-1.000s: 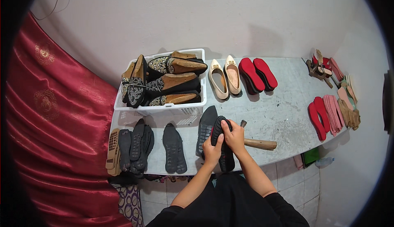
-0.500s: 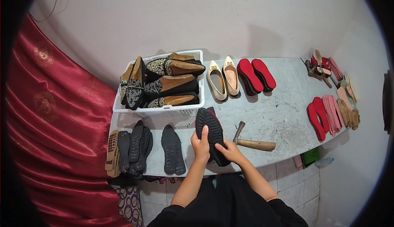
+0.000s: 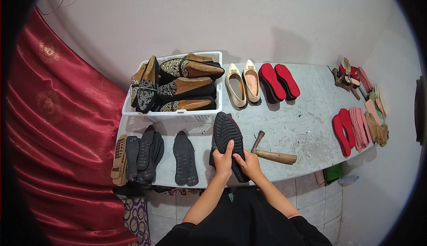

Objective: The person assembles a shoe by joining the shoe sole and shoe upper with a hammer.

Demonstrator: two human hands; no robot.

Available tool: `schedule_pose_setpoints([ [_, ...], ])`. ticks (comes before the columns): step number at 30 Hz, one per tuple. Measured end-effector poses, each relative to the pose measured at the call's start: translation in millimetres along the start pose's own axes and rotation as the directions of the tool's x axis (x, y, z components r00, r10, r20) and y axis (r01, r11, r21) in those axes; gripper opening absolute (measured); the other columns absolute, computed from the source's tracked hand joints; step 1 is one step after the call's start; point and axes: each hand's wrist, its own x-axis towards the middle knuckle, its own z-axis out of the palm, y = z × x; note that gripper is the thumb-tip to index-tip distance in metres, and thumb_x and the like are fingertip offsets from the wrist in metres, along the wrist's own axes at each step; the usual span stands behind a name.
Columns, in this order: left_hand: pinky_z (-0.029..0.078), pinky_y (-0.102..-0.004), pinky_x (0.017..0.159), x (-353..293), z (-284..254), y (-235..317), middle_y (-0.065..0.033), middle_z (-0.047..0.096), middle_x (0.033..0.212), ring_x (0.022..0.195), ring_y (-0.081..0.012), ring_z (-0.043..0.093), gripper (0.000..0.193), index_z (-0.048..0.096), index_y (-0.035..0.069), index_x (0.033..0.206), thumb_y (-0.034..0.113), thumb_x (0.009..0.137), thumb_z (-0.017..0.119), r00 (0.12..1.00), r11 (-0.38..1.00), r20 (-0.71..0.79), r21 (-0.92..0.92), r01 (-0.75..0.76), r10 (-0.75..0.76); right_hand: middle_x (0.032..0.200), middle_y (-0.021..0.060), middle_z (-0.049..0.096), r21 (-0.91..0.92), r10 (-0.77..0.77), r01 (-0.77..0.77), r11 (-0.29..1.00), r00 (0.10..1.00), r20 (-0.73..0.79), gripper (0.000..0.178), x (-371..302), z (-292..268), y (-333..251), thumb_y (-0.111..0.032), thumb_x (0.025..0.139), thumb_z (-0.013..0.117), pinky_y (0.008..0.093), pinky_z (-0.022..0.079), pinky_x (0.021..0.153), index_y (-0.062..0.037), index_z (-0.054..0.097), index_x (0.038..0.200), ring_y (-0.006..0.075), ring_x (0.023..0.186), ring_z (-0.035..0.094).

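A black shoe sole [image 3: 227, 129] with ridged tread faces up over the table's front part, with a bit of red showing along its far right edge. My left hand [image 3: 223, 160] grips its left side, thumb pressed on the tread and fingers hidden beneath. Around the lower right side my right hand [image 3: 250, 165] is closed, its thumb on the edge. Just right of my right hand lies a hammer [image 3: 276, 157] with a wooden handle. To the left rests a pair of dark grey soles [image 3: 182, 155].
A white plastic basket [image 3: 178, 113] holds several decorated black shoes on wooden lasts. Behind the hammer stand cream shoes [image 3: 235, 86] and red-topped soles [image 3: 279, 83]. More soles [image 3: 144, 155] line the left front. Red insoles [image 3: 342, 132], pink pieces and tools lie at right. A red curtain [image 3: 66, 126] hangs left.
My left hand has slid down the sole, its thumb now nearer my right thumb. The sole has turned slightly in my hands. The things on the table stay in place.
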Motion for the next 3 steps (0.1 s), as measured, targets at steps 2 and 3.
schedule_pose_setpoints([
  [2, 0.048, -0.0268, 0.075, -2.2, -0.1, -2.6, -0.0093, 0.061, 0.099, 0.084, -0.0149, 0.059, 0.033, 0.057, -0.004, 0.106, 0.021, 0.085, 0.064, 0.999, 1.000, -0.021, -0.008, -0.028, 0.027, 0.080, 0.0211, 0.064, 0.016, -0.024, 0.024, 1.000, 1.000, 0.007, 0.033, -1.8, 0.3, 1.8, -0.031, 0.086, 0.058, 0.0356, 0.048, 0.065, -0.0001, 0.060, 0.099, 0.0336, 0.074, 0.064],
  [3, 0.048, -0.0269, 0.075, -2.9, 0.2, -3.6, -0.0095, 0.061, 0.100, 0.084, -0.0154, 0.059, 0.035, 0.057, -0.005, 0.106, 0.022, 0.085, 0.064, 0.998, 0.998, -0.036, -0.014, -0.053, 0.053, 0.081, 0.0215, 0.064, 0.033, -0.046, 0.046, 0.998, 0.999, 0.007, 0.034, -2.1, 1.0, 3.4, -0.031, 0.086, 0.058, 0.0351, 0.048, 0.066, -0.0003, 0.060, 0.099, 0.0332, 0.074, 0.065],
])
